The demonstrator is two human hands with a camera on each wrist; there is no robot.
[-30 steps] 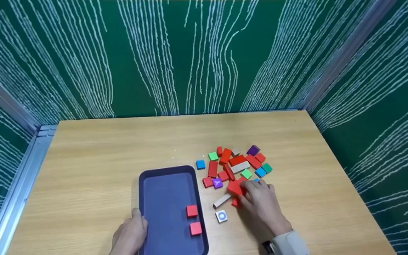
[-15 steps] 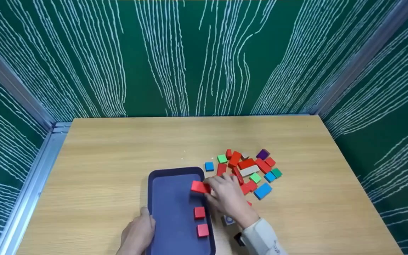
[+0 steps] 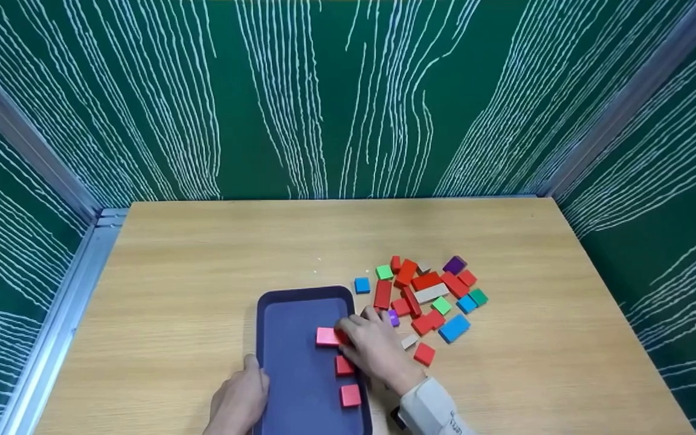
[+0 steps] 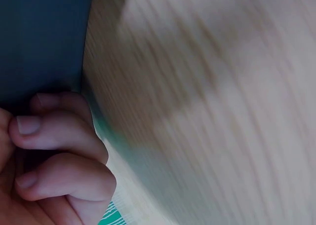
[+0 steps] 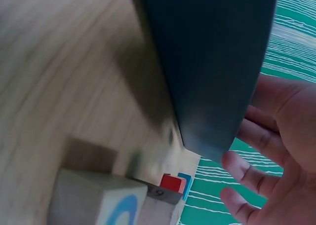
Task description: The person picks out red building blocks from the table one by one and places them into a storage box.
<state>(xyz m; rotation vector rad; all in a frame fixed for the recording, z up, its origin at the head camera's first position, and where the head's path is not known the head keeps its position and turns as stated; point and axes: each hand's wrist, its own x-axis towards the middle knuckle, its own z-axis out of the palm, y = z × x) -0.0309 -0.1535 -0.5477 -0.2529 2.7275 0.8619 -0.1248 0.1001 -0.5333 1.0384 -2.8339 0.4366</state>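
Note:
My left hand (image 3: pixel 240 393) grips the left rim of a dark blue-purple tray (image 3: pixel 290 314); in the left wrist view its curled fingers (image 4: pixel 64 131) lie against the tray's side. Reaching over the tray's right rim, my right hand (image 3: pixel 378 350) pinches a long red block (image 3: pixel 327 337), low over the tray floor. Two red cubes, one (image 3: pixel 344 365) just below that block and one (image 3: pixel 350 396) nearer the front, sit along the right side inside. In the right wrist view the tray's outer wall (image 5: pixel 212 77) hides the held block and the pinching fingertips.
Right of the tray lies a loose pile of red, green, white and purple blocks (image 3: pixel 426 281). A blue block (image 3: pixel 455 328) and a red one (image 3: pixel 425 354) lie at its near side. The right wrist view shows a white cube with a blue ring (image 5: pixel 94 200) beside the tray.
My right hand has taken a red block from the pile, carried it left over the tray's rim and lowered it inside. The left hand keeps its grip; the head view has shifted slightly.

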